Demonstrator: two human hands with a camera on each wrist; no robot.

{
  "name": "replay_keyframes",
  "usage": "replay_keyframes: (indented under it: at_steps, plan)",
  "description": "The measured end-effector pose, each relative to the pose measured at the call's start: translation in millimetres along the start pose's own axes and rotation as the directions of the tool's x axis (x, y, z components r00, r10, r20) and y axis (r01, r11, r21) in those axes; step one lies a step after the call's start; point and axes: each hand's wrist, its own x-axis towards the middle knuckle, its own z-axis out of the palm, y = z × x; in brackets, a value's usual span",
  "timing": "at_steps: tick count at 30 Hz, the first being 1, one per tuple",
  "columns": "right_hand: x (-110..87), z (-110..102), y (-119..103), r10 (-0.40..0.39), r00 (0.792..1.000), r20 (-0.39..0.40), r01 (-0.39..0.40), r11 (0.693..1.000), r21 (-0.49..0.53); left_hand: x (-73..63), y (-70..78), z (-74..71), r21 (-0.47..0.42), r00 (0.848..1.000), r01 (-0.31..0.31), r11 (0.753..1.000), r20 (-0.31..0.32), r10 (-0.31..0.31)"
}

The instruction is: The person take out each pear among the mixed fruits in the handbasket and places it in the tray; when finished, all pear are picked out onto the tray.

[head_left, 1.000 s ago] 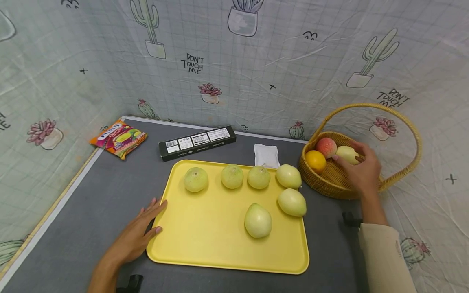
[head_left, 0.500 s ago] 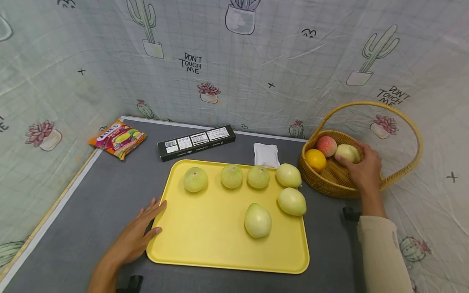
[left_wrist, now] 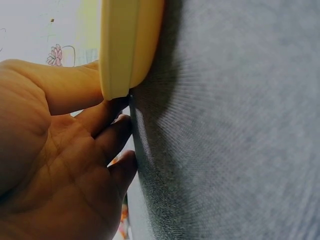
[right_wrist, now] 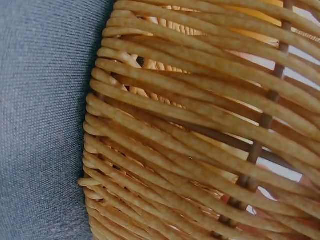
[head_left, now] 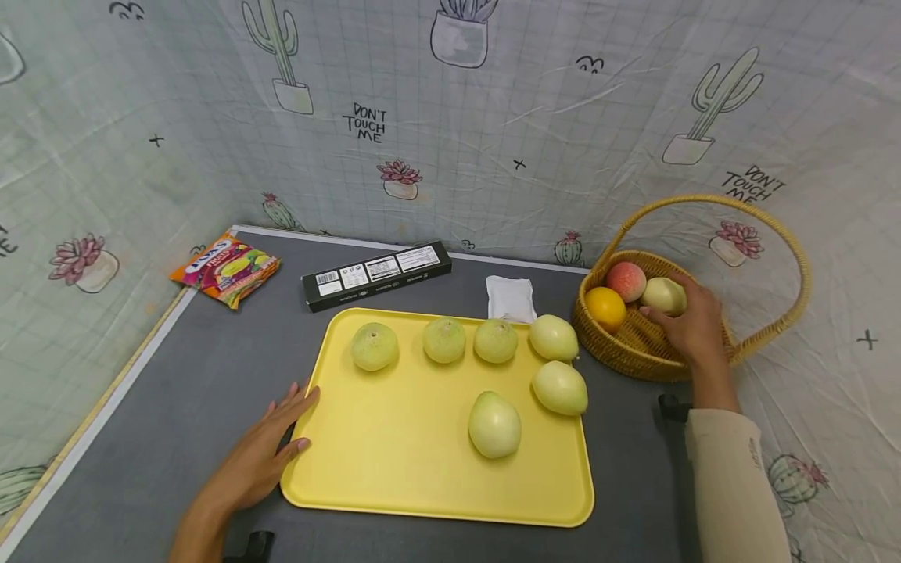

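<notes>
In the head view my right hand reaches into a wicker basket at the right. Its thumb and fingers curve round a pale green fruit. Beside that fruit lie a reddish peach and an orange-yellow fruit. The right wrist view shows mostly the basket's woven side, which hides the hand. My left hand rests at the left edge of a yellow tray, fingers extended. In the left wrist view, the thumb touches the tray rim.
Several pale green fruits stand on the tray, one nearer its front. Behind it lie a white packet, a long black box and an orange snack bag. The basket's tall handle arches over its opening. A patterned cloth wall borders the table.
In the basket, my right hand has shifted its fingers and thumb about the pale green fruit, which has moved slightly left. The left hand and the tray have stayed in place.
</notes>
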Motion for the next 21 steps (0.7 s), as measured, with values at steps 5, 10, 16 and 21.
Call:
replay_keyframes:
  at_steps: [5, 10, 16, 21]
  plan:
    - [3.2, 0.0, 1.2, 0.004, 0.999, 0.049, -0.002, 1.0, -0.029, -0.7, -1.6, 1.5, 0.027, 0.999, -0.033, 0.999, -0.029, 0.034]
    - [2.8, 0.7, 2.8, 0.038, 0.994, 0.102, -0.033, 0.998, -0.054, -0.8, -2.4, 2.2, 0.032, 0.998, -0.049, 0.998, -0.039, 0.05]
    - [-0.1, 2.1, 0.4, 0.087, 0.991, 0.097, -0.081, 0.995, -0.063, -1.0, -2.4, 1.4, 0.026, 0.998, -0.047, 0.999, -0.038, 0.048]
    - [-2.0, 1.5, -1.6, 0.1, 0.99, 0.097, -0.09, 0.991, -0.098, -1.0, -2.6, 1.5, 0.024, 0.999, -0.04, 0.999, -0.034, 0.041]
